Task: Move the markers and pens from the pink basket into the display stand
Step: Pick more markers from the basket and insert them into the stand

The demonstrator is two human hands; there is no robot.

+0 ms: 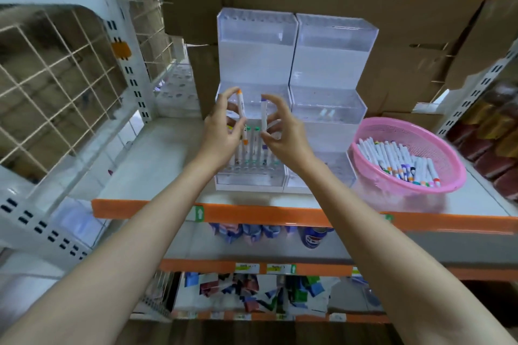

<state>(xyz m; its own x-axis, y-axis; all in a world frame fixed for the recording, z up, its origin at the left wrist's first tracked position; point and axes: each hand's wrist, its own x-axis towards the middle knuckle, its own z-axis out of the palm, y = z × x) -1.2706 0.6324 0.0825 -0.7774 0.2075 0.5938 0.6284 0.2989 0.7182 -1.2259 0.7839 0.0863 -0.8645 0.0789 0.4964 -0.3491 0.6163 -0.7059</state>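
Against the clear display stand [333, 64], left hand [221, 133] pinches orange-capped marker [241, 113], right hand [284, 131] pinches purple-capped marker [263, 116].

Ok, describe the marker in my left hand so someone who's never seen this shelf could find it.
On the orange-edged shelf stands a clear display stand, with two hands raised in front. The left hand holds a white marker; orange caps at both ends set it apart from the purple-capped marker in the right hand.
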